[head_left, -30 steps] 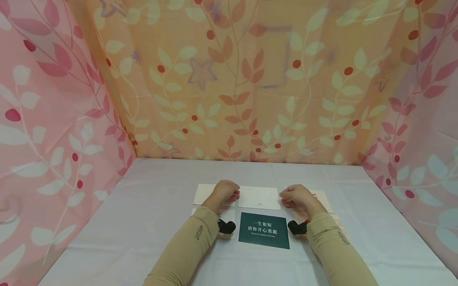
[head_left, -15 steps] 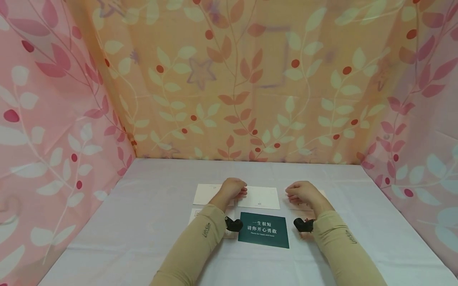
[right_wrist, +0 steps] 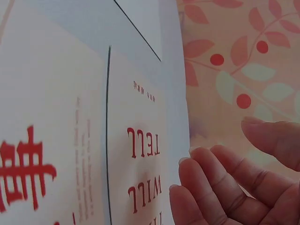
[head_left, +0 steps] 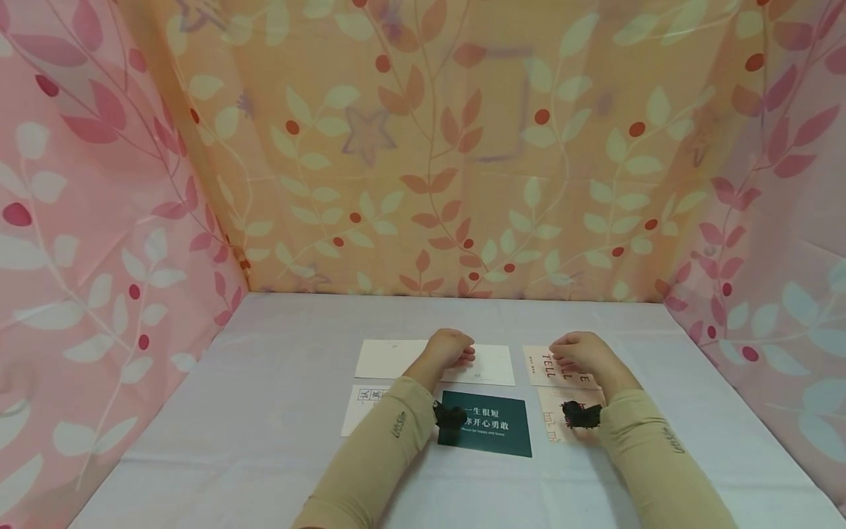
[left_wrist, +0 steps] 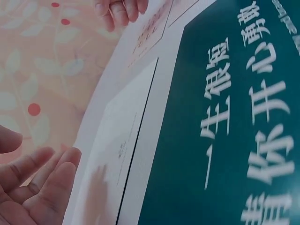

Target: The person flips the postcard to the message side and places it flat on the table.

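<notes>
My left hand hovers over a blank cream card in the back row, its fingers loosely bent and holding nothing. That hand casts a shadow on the card in the left wrist view. Over a pale pink card with red "TELL" lettering is my right hand. Its fingers are relaxed around nothing in the right wrist view. A dark green card with white characters lies in the front row, partly covered by the left wrist camera in the head view.
Another cream card lies back left, above a white card with boxed characters. A pink card with red print lies front right, partly behind the right wrist camera. Patterned cloth walls surround the white tabletop.
Both hands have moved to the right, the left from the back-left card to the middle one. More of the pink cards and the front-left card shows. The cards stay in place.
</notes>
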{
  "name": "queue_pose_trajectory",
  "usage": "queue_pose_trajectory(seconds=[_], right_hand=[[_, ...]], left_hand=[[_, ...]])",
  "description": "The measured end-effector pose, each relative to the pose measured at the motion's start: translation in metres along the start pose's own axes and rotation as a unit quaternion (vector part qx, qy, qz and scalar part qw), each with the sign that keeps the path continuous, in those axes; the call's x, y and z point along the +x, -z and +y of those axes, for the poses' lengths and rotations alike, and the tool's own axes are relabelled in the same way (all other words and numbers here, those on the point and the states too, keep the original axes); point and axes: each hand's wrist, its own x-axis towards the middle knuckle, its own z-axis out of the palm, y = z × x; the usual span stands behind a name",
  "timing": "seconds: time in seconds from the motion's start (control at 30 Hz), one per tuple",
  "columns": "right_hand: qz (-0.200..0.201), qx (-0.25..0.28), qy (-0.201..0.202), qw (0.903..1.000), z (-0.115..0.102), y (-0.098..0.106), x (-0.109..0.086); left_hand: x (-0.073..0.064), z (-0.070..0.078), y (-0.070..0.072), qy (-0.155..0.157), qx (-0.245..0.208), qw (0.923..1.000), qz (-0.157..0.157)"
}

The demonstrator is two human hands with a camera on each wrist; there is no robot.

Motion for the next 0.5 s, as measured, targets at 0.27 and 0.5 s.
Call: queue_pose_trajectory(seconds=[0.27, 0.5], right_hand=[[0.009, 0.02, 0.002, 0.9997, 0.013, 0.016, -0.005], [0.033, 0.033, -0.001, 0.9989, 0.022, 0.029, -0.01]], left_hand=[[-0.002, 0.0, -0.016, -0.007, -0.013, 0.9998, -0.014], [-0.004, 0.0, -0.033, -0.008, -0.03, 0.999, -0.031]])
